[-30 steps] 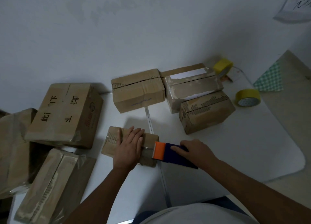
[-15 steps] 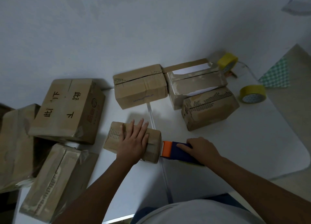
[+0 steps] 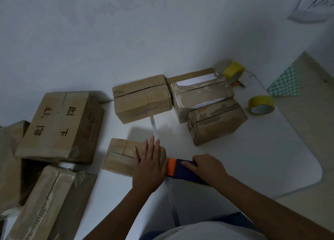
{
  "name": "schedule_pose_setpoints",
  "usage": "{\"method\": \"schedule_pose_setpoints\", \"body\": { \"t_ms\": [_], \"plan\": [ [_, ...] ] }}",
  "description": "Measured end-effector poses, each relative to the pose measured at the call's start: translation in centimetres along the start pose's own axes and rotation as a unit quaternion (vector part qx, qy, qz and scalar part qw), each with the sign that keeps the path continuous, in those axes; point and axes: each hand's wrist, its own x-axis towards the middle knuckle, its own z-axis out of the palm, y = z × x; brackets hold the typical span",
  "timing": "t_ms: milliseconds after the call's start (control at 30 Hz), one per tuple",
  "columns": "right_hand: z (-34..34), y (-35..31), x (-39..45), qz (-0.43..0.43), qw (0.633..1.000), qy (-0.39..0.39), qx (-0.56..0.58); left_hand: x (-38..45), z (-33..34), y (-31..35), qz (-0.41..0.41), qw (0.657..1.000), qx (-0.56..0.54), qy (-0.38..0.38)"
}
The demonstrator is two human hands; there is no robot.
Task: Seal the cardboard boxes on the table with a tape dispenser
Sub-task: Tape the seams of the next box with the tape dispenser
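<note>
A small cardboard box (image 3: 119,155) lies on the white table (image 3: 253,158) in front of me. My left hand (image 3: 149,164) presses flat on its right end with straight fingers. At the box's right edge sits the tape dispenser (image 3: 178,169), orange at the front and dark blue behind. My right hand (image 3: 206,168) grips its blue body. Three more small boxes stand farther back: one in the middle (image 3: 142,99), a pale one with a raised flap (image 3: 200,93), and one nearer on the right (image 3: 216,120).
A large box with printed characters (image 3: 59,127) and further boxes (image 3: 47,203) crowd the left side. Two yellow tape rolls lie at the back right, one by the wall (image 3: 233,72) and one flat (image 3: 261,105). The table's rounded edge is at the right.
The dispenser has slid right, off the box's top to just past its right edge. My left hand has shifted right along the box toward that end.
</note>
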Motion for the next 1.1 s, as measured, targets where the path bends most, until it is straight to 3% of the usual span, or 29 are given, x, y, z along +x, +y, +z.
{"method": "schedule_pose_setpoints", "body": {
  "t_ms": [200, 367, 467, 600, 867, 933, 1033, 1100],
  "plan": [
    [-0.5, -0.3, 0.5, -0.007, 0.993, -0.078, 0.087, 1.1, -0.3, -0.4, -0.006, 1.000, 0.012, -0.012],
    [-0.7, -0.9, 0.8, 0.003, 0.993, -0.031, 0.115, 2.0, -1.5, -0.6, 0.009, 0.999, 0.031, -0.023],
    [-0.4, -1.2, 0.7, 0.011, 0.994, -0.012, 0.111, 0.9, -1.8, -0.2, 0.020, 1.000, 0.018, 0.011],
    [-0.1, -1.6, 0.7, 0.024, 0.994, -0.023, 0.107, -0.5, -0.8, -0.4, 0.031, 0.999, -0.011, 0.010],
    [-0.7, -1.7, 1.8, 0.082, 0.989, -0.062, 0.105, -0.4, -0.6, -1.5, 0.053, 0.995, 0.071, -0.045],
    [-0.2, -0.8, 1.1, 0.094, 0.993, -0.030, 0.072, -0.5, -0.8, -1.9, 0.068, 0.994, 0.069, -0.041],
    [1.1, 0.1, 0.1, 0.062, 0.998, 0.011, 0.026, -0.3, -1.7, -2.7, 0.124, 0.989, 0.075, -0.024],
    [2.0, 0.2, 0.0, 0.049, 0.998, -0.027, 0.038, -0.3, -2.3, -3.9, 0.140, 0.987, 0.082, -0.011]
  ]
}}
